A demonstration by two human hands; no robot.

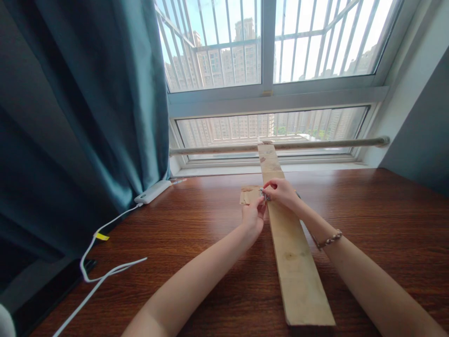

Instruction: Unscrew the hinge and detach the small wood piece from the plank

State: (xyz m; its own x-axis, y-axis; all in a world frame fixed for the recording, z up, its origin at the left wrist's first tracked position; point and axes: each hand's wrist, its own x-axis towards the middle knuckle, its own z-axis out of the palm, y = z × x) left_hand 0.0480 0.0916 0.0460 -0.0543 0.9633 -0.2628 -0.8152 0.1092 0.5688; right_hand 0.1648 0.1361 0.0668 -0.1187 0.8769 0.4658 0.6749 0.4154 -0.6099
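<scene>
A: In the head view, where are the hands?

B: Together at the left edge of a long, pale wooden board (296, 262), around a small silvery metal piece (261, 191). The right hand (280, 192) comes in over the board, thumb and forefinger pinched on that piece.

A: And the left hand (253, 217)?

B: On the near side, fingers raised to the same piece. They crowd together there, so I can't tell whether it's grasping or only touching.

A: What else is close?

B: A small, flat tan piece with a ragged brown edge (247, 196), just left of the fingers.

A: How does the board lie?

B: Lengthwise on a glossy reddish-brown wooden table (210, 267), near end right of centre, far end in front of a pale round rail (326, 144) below the window (268, 89).

A: Anything on the left?

B: A white oblong power strip (153, 192) by a dark blue-green fabric curtain (147, 103); its white cable (84, 262), with a yellow tag (102, 237), loops nearer.

A: On the right wrist?

B: A braided brown-and-white bracelet (331, 239).
</scene>
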